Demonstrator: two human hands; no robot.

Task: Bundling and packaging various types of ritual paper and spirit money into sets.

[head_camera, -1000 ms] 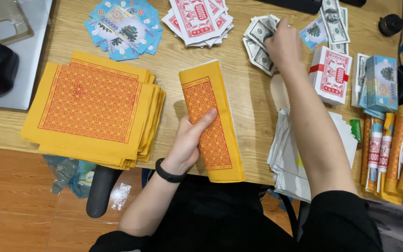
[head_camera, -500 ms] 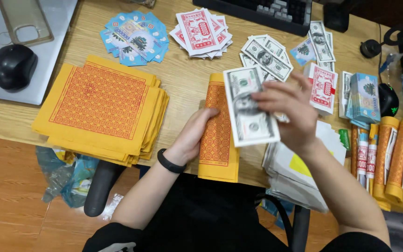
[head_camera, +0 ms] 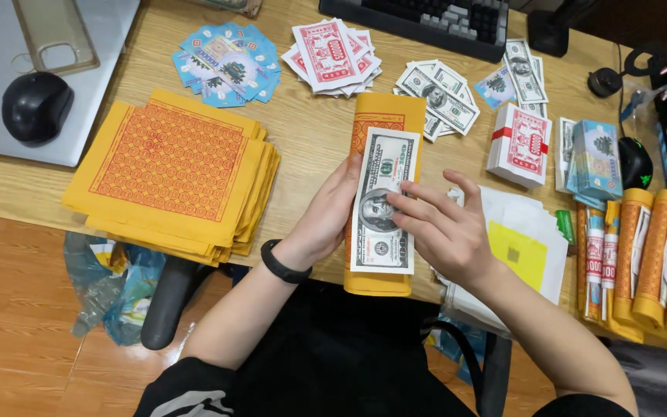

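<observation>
A folded yellow paper with an orange printed pattern point(head_camera: 386, 116) lies lengthwise on the wooden desk point(head_camera: 310, 131) in front of me. A grey-green banknote-style sheet point(head_camera: 384, 202) rests flat on top of it. My left hand point(head_camera: 332, 210) lies along the left edge of the note and the yellow paper, with a black band on the wrist. My right hand point(head_camera: 440, 228) presses its fingertips on the note's lower right part.
A thick stack of yellow-orange sheets point(head_camera: 175, 174) sits at left. Fanned blue cards point(head_camera: 225, 63), red cards point(head_camera: 333, 55) and loose notes point(head_camera: 441, 93) lie behind. Bundled red point(head_camera: 520, 144) and blue packs point(head_camera: 596, 158), orange rolls point(head_camera: 642, 255), a black mouse point(head_camera: 36, 106), a keyboard point(head_camera: 426, 19).
My right hand brought a banknote-style sheet from the loose pile at the back and laid it flat on the folded yellow paper. My left hand stayed on the paper's left edge.
</observation>
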